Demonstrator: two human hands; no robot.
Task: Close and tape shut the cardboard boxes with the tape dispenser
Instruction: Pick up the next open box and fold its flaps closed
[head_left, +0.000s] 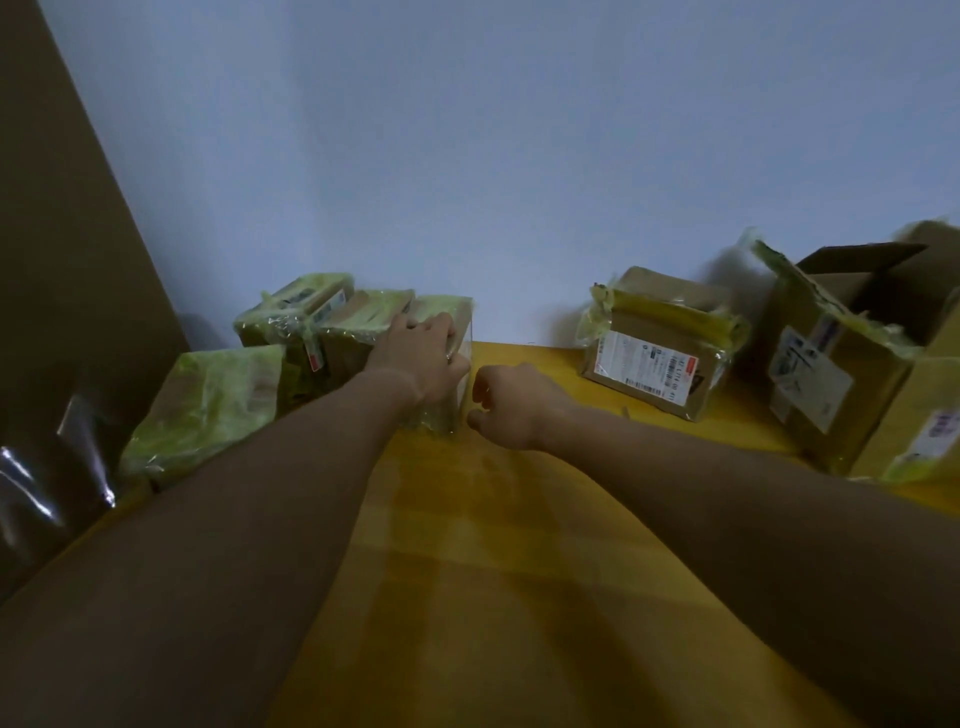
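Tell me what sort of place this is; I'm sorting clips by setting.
Probably a home or small parcel-packing corner: taped boxes with a labelled parcel on a yellow table against a bare wall.

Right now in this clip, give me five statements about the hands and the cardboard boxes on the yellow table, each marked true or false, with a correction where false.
1. The left hand rests on top of a small tape-wrapped cardboard box. True.
2. The right hand holds a tape dispenser. False: no dispenser is visible; its fingers are curled beside the box, and whether they pinch tape cannot be told.
3. The large brown cardboard box at far right has its flaps open. True.
4. The labelled flat cardboard box lies between the two hands. False: it lies to the right of both hands.
5. The yellow table stands against a pale wall. True.
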